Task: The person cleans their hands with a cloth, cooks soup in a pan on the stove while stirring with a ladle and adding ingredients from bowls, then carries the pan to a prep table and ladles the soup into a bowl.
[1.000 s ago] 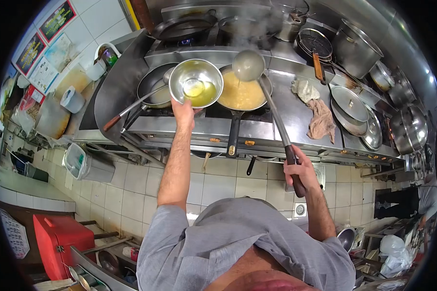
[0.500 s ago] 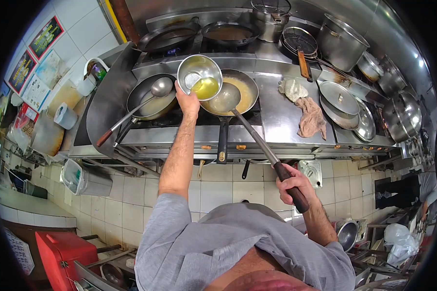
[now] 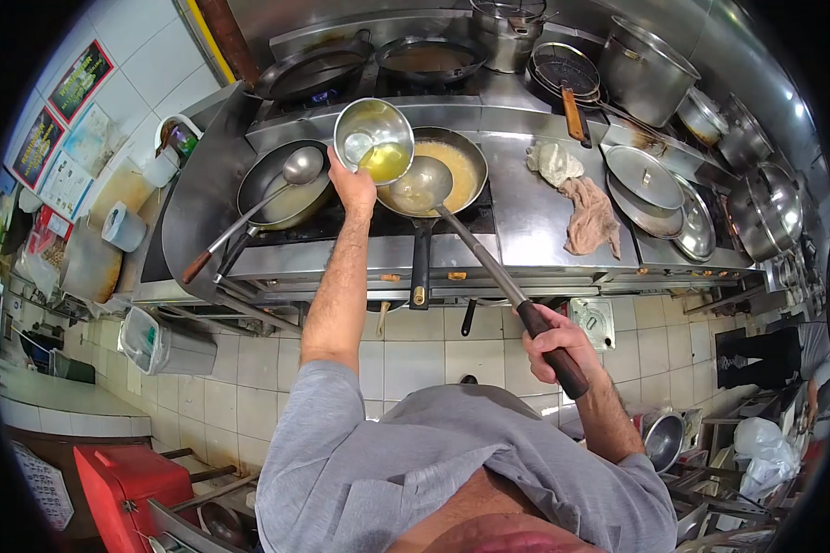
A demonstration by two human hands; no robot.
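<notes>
My left hand (image 3: 352,184) grips a metal bowl (image 3: 371,115) by its side, tilted toward me above the stove, with yellow liquid pooled at its lower edge. My right hand (image 3: 563,346) is wrapped round the dark handle of a long ladle (image 3: 480,249). The ladle's round head rests in a frying pan (image 3: 475,166) that holds a pale yellowish-brown liquid. That pan's black handle points toward me. To its left is a second pan (image 3: 258,180) with some pale liquid, and another ladle (image 3: 302,166) with a brown wooden handle lies across it.
Two dark pans (image 3: 431,60) sit on the rear burners. Right of my pan lie a crumpled cloth (image 3: 590,217), metal lids (image 3: 644,177) and strainers (image 3: 567,69). Large pots (image 3: 648,72) stand at the back right. A lined bin (image 3: 180,346) is on the floor, and a person (image 3: 770,358) stands far right.
The view has shifted slightly. The bowl stays tilted in my left hand, and my right hand still holds the ladle in the pan, with its fingers slightly looser.
</notes>
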